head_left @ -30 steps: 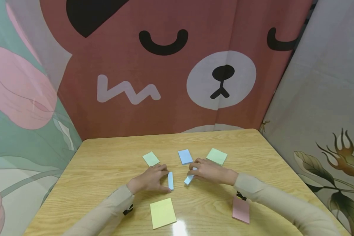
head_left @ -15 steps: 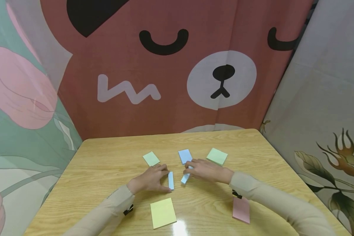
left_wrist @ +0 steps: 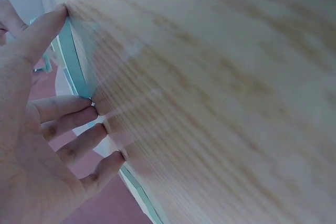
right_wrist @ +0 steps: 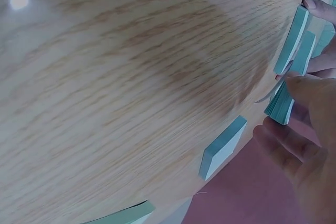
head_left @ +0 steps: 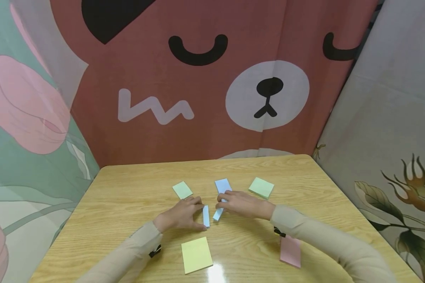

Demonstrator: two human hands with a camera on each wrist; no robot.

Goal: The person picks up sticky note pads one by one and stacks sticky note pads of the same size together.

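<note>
My left hand [head_left: 180,215] rests on the table, thumb and index finger at the two ends of a narrow light blue sticky note pad [head_left: 206,216]. In the left wrist view that pad [left_wrist: 76,61] shows its long edge between thumb and fingertips. Just to its right, my right hand [head_left: 246,205] pinches a second light blue sticky note pad [head_left: 217,215], tilted at an angle. The right wrist view shows this pad's sheets [right_wrist: 282,104] fanned at the near end, with the left-hand pad [right_wrist: 292,40] close beside it.
Behind the hands lie a green pad [head_left: 182,190], a blue pad [head_left: 223,184] partly covered by the right hand, and another green pad [head_left: 261,188]. Nearer are a yellow pad [head_left: 196,255] and a pink pad [head_left: 291,252]. A bear-print curtain [head_left: 156,141] hangs beyond the wooden table [head_left: 127,196].
My right hand has slid left with its light blue sticky note pad, narrowing the gap to the other one. The left hand and its pad have stayed in place.
</note>
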